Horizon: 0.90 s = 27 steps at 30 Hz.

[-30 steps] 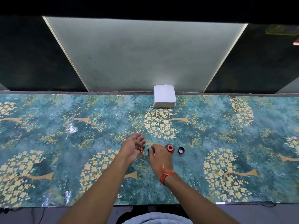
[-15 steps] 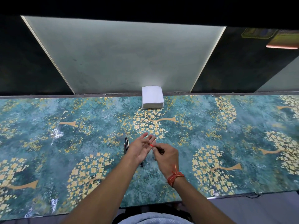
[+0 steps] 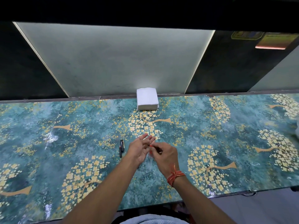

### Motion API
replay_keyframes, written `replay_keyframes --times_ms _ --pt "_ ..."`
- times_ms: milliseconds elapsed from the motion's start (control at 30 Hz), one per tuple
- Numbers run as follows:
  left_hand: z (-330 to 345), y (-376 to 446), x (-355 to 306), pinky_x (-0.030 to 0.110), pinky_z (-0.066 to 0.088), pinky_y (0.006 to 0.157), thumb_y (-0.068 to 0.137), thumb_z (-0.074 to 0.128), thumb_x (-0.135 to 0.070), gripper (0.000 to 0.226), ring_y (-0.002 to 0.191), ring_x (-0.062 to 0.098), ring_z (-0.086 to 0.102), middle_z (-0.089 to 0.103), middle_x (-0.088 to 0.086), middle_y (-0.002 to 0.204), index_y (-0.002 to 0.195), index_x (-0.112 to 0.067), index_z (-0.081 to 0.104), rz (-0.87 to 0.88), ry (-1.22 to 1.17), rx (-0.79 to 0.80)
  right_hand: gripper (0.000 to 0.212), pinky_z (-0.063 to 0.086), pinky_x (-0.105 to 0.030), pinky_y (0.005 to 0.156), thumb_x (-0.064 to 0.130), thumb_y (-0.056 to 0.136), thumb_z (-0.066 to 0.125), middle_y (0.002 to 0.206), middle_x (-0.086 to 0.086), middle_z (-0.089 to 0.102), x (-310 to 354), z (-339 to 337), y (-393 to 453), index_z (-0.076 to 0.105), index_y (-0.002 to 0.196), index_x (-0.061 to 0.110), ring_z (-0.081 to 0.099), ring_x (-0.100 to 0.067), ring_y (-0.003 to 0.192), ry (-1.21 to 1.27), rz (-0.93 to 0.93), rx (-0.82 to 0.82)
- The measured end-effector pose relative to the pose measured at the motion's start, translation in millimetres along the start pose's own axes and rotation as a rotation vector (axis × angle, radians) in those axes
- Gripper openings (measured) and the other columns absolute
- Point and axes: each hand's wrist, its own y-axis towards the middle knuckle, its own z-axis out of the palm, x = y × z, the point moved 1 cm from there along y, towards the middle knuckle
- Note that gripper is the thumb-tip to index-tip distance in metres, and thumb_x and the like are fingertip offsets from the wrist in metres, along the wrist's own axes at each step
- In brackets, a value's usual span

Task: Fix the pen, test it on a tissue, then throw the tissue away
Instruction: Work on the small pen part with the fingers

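Head view: both hands now meet mid-surface, right hand (image 3: 163,155) pinching a small red part (image 3: 150,145) against the spread-fingered left hand (image 3: 140,149), so pen repair is underway.

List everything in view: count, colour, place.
Table: one, teal cover with yellow flower trees, filling the middle of the view.
Tissues: one white stack, at the far edge, centre.
Pen parts: two dark slim pieces, side by side on the table just left of the hands.
Red piece: one, small, pinched between the two hands; too small to tell more.
Panel: one, pale grey, behind the table.
Thread: one orange-red band, tied on the right wrist.
Left hand: fingers spread, touching the red piece.
Right hand: fingers closed on the red piece.
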Motion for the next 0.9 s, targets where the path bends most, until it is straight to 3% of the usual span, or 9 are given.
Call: replay_keyframes --times_ms 133,233,333,467,600,733,900 --pt "-7.1 0.3 0.1 0.039 0.057 0.084 0.095 0.059 -0.012 0.02 0.088 0.027 0.066 0.066 0.014 0.104 0.113 -0.004 0.058 0.11 0.176 -0.077 0.008 0.057 -0.031 0.068 0.013 0.083 0.071 0.079 0.0 0.073 -2.8 -13.7 8.0 0.076 0.087 0.017 0.066 -0.011 0.07 -0.053 0.001 -0.055" --pt "-18.6 2.5 0.0 0.038 0.058 0.08 0.094 0.06 -0.014 0.019 0.085 0.026 0.066 0.067 0.011 0.097 0.111 -0.005 0.062 0.228 0.379 -0.164 0.008 0.059 -0.034 0.069 0.014 0.084 0.07 0.082 -0.003 0.074 -10.4 -24.4 13.2 0.076 0.09 0.014 0.067 -0.016 0.073 -0.104 0.016 -0.081" --pt "-32.4 4.3 2.8 0.038 0.056 0.078 0.093 0.061 -0.016 0.017 0.083 0.019 0.067 0.07 0.004 0.093 0.107 -0.01 0.068 0.434 0.751 -0.24 0.006 0.058 -0.032 0.07 0.014 0.084 0.07 0.081 -0.004 0.074 -16.6 -29.1 12.1 0.075 0.086 0.013 0.067 -0.017 0.073 -0.145 0.03 -0.062" --pt "-39.2 2.8 11.6 0.025 0.053 0.077 0.091 0.065 -0.019 0.015 0.085 0.005 0.064 0.07 -0.004 0.095 0.104 -0.018 0.071 0.616 1.121 -0.135 0.006 0.055 -0.03 0.067 0.014 0.085 0.068 0.078 -0.003 0.071 -19.9 -22.6 9.3 0.074 0.083 0.013 0.063 -0.016 0.069 -0.215 0.011 -0.002" --pt "-43.5 3.9 19.4 0.026 0.051 0.078 0.088 0.068 -0.023 0.022 0.089 0.01 0.062 0.064 -0.006 0.103 0.11 -0.021 0.069 0.716 1.345 -0.004 0.013 0.05 -0.033 0.066 0.016 0.089 0.062 0.077 -0.006 0.066 -19.4 -14.3 10.2 0.071 0.082 0.01 0.06 -0.02 0.07 -0.308 -0.03 0.08" --pt "-38.3 6.7 22.4 0.023 0.046 0.081 0.089 0.067 -0.023 0.021 0.092 0.01 0.057 0.061 -0.006 0.104 0.11 -0.021 0.069 0.805 1.453 0.076 0.021 0.042 -0.031 0.069 0.022 0.096 0.053 0.084 -0.008 0.063 -15.9 -8.1 13.1 0.068 0.089 0.009 0.058 -0.023 0.075 -0.405 -0.043 0.189" --pt "-35.1 10.9 27.0 0.018 0.038 0.081 0.09 0.064 -0.018 0.019 0.089 0.007 0.052 0.06 -0.005 0.101 0.108 -0.019 0.071 0.85 1.503 0.095 0.026 0.043 -0.03 0.072 0.026 0.099 0.047 0.091 -0.008 0.062 -14.2 -2.6 17.2 0.066 0.093 0.009 0.059 -0.024 0.082 -0.457 -0.016 0.271"
